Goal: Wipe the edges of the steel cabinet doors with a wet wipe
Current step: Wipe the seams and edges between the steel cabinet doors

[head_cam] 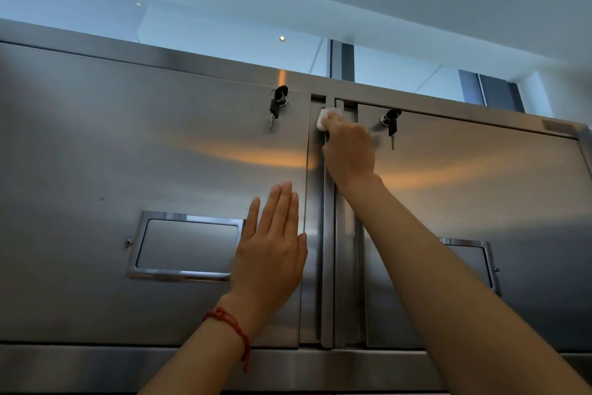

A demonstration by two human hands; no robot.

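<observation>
Our right grip [347,151] curled round the wipe [325,119], which stuck out white above the fingertips and pressed on the inner edge of the left door [144,154], close under the cabinet's top rail. Our left grip [272,253] lay flat and open on that same door, fingers straight, just left of the centre strip [327,266] between the two doors. The right door [480,189] stood shut beside it. A key [278,103] hung in each door's lock.
</observation>
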